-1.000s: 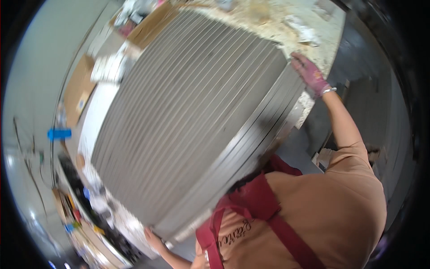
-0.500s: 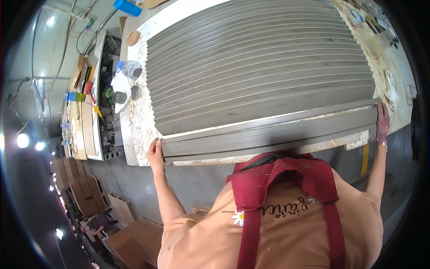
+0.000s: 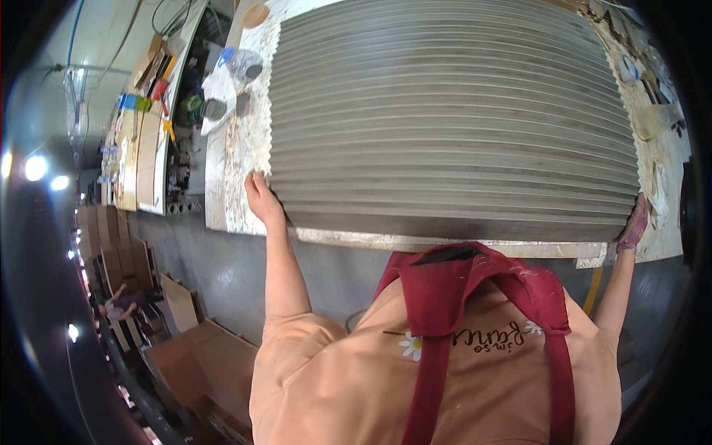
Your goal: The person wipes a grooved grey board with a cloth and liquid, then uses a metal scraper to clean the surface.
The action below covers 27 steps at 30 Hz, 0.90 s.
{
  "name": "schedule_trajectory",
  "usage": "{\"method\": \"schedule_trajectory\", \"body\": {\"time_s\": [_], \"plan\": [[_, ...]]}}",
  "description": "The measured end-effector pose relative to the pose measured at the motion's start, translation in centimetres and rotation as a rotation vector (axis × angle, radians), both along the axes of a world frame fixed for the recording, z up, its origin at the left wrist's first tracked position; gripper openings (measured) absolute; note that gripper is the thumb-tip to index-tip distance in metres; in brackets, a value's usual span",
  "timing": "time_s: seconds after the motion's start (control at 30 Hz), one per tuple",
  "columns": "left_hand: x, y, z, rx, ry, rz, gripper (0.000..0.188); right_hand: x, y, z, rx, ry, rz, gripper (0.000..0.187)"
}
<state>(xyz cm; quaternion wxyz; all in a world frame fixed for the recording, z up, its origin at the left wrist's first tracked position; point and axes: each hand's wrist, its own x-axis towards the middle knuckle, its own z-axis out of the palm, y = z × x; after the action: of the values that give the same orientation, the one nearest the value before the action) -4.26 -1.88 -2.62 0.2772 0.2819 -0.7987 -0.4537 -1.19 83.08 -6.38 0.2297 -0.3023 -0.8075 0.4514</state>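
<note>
Long grey strips (image 3: pixel 452 133) lie side by side on the worktable (image 3: pixel 230 193), forming one ribbed sheet with jagged ends at left and right. My left hand (image 3: pixel 263 199) is at the left ends of the nearest strips, its fingers together and curled along their edge. Against the right ends, near the front corner, my right hand (image 3: pixel 633 224) closes on the same strips; it looks dark reddish, and some of its fingers are hidden. The front strip runs almost level with the table's near edge.
Left of the strips lie a clear plastic bottle (image 3: pixel 245 65) and a white cloth (image 3: pixel 219 93). A side bench (image 3: pixel 148 159) with tools stands farther left. A translucent container (image 3: pixel 656 120) is at the right. Cardboard (image 3: pixel 204 367) lies on the floor at lower left.
The front strips, earlier slanted and separated by a gap, now lie close against and parallel to the rest. My hands stay at their two ends. The view has shifted.
</note>
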Motion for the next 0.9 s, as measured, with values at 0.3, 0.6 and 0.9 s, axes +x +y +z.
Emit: {"method": "schedule_trajectory", "body": {"time_s": [0.3, 0.6, 0.9], "plan": [[4.0, -0.5, 2.0, 0.528, -0.01, -0.01, 0.064, 1.2, -2.4, 4.1, -0.425, 0.079, 0.027, 0.05], [4.4, 1.5, 2.3, 0.345, -0.198, -0.236, 0.05, 2.7, -0.1, 0.9, -0.361, 0.108, 0.236, 0.047], [4.1, -0.6, -0.7, -0.296, -0.233, -0.193, 0.052, 2.9, -2.1, 0.6, 0.078, -0.132, 0.041, 0.047]]}}
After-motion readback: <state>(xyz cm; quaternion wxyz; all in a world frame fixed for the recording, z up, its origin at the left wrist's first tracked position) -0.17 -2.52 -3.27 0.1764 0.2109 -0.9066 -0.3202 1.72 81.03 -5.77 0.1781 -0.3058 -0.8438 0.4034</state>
